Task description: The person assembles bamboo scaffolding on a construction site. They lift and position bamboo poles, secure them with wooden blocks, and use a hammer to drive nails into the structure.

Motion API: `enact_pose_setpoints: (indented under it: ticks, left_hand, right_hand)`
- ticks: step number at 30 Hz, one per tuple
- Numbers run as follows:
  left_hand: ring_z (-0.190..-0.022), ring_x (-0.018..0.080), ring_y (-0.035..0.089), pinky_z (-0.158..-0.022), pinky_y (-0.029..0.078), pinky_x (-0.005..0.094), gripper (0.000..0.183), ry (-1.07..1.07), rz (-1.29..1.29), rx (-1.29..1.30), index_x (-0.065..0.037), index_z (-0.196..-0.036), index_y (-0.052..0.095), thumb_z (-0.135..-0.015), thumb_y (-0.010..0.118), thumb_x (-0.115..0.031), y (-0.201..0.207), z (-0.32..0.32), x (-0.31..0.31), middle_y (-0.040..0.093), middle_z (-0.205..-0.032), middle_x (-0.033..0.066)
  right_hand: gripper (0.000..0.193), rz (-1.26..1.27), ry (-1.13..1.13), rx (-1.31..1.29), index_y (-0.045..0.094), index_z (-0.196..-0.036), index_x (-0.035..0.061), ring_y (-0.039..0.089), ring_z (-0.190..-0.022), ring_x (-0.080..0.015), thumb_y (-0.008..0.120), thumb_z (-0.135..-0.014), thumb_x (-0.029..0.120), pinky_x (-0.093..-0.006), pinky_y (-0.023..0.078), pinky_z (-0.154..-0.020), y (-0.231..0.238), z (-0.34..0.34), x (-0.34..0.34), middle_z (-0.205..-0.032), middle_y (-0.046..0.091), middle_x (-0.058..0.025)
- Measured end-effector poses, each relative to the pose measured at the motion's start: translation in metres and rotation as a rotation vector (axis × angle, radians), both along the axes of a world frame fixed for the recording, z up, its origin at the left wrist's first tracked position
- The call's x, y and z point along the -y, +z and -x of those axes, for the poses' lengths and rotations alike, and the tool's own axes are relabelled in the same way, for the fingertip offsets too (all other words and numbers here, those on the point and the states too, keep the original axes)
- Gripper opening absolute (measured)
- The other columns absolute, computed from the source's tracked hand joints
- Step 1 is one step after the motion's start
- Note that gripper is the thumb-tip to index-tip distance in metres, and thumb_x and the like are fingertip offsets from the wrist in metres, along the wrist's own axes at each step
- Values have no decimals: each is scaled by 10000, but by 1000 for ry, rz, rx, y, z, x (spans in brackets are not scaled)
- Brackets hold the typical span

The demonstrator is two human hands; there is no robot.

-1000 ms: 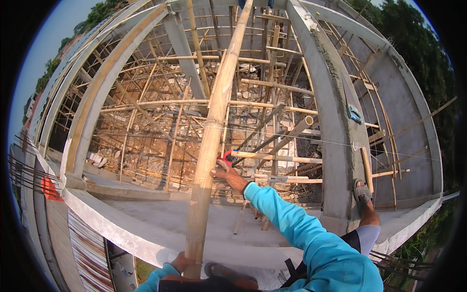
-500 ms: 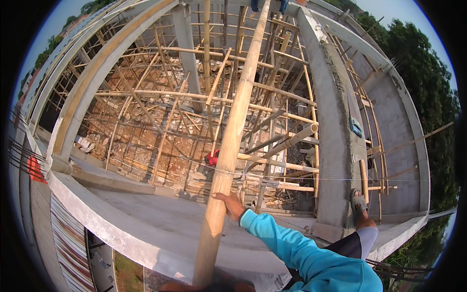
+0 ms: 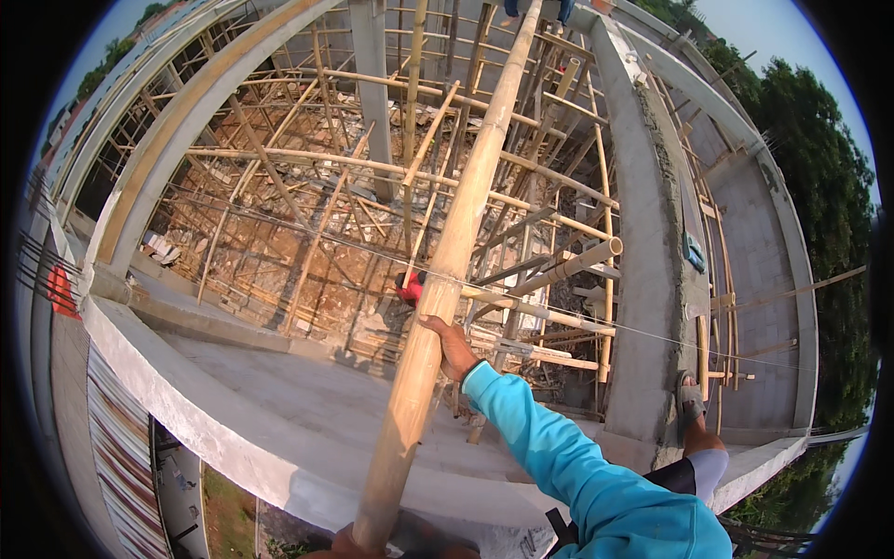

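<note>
While the right hand (image 3: pixel 451 348) was curled around a thick bamboo pole (image 3: pixel 456 233), its thumb lay across the pole's near face and its palm pressed against the right side. The pole sloped from the lower edge, left of the turquoise sleeve (image 3: pixel 549 429), up and rightward to the top edge, where it ended beside the trousered legs (image 3: pixel 564 9) of another person. A patch of skin beside the pole's lower end was possibly the left hand (image 3: pixel 346 540), but it was cut off by the frame, and whether its fingers were spread or closed could not be told.

Below the pole stood a lattice of bamboo scaffolding (image 3: pixel 326 158), crossed by horizontal and slanting members over rubble-strewn brown ground (image 3: pixel 247 219). A shorter bamboo length (image 3: pixel 577 265) showed its hollow end near the concrete beam (image 3: pixel 643 186) on the right. A sandaled foot (image 3: pixel 691 396) rested on that beam, near its lower end, and a small blue item (image 3: pixel 693 253) lay farther up. A grey concrete column (image 3: pixel 372 102) rose left of the pole, a concrete slab (image 3: pixel 270 373) extended across the foreground, and corrugated roofing (image 3: pixel 121 438) occupied the lower left.
</note>
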State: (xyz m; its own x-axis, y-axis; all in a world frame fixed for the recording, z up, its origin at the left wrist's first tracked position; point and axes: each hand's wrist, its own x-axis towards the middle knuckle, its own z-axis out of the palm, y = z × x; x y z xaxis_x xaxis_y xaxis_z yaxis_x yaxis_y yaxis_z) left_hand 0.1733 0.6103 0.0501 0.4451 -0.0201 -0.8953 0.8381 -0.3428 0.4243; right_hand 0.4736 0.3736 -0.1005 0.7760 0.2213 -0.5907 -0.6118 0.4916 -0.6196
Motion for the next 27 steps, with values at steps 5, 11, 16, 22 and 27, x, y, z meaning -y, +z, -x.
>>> enact_pose_setpoints:
  ticks: [5,11,16,22,27]
  left_hand:
    - [-955,245,725,-856,588,392,578,37,-20,68,65,-1161,642,-688,896,-151,-12,7,-1,736,-1032,151]
    - [-933,247,734,-842,576,369,671,101,-39,133,18,-1120,683,-584,933,-298,-75,13,-14,749,-1012,153]
    - [-915,314,712,-864,548,396,711,5,-119,217,-14,-1095,680,-560,875,-440,-84,7,-24,726,-981,191]
    - [-901,267,694,-817,541,375,652,69,-46,311,37,-1102,645,-628,883,-342,-85,-31,-36,712,-964,168]
    - [-1136,287,632,-997,490,394,686,114,15,434,35,-1249,615,-765,841,-396,-106,-54,-66,662,-1175,203]
  right_hand:
    - [697,1,-2,56,470,-1364,-4,656,-1040,-266,771,-868,382,-425,563,-898,-12,-23,-7,-1195,615,-149]
    - [825,-29,9,81,279,-1544,79,507,-1290,-280,707,-931,427,-433,483,-1045,-19,17,-20,-1387,481,-153]
    - [817,-91,-44,96,258,-1542,93,511,-1284,-293,737,-927,338,-473,500,-1025,-21,121,-71,-1399,460,-162]
    - [800,-65,-1,87,311,-1504,60,559,-1188,-284,778,-871,207,-446,506,-986,-8,163,-110,-1273,527,-158]
    - [730,90,-16,167,407,-1427,25,548,-1130,-243,773,-804,127,-388,451,-1013,-20,116,-133,-1257,528,-132]
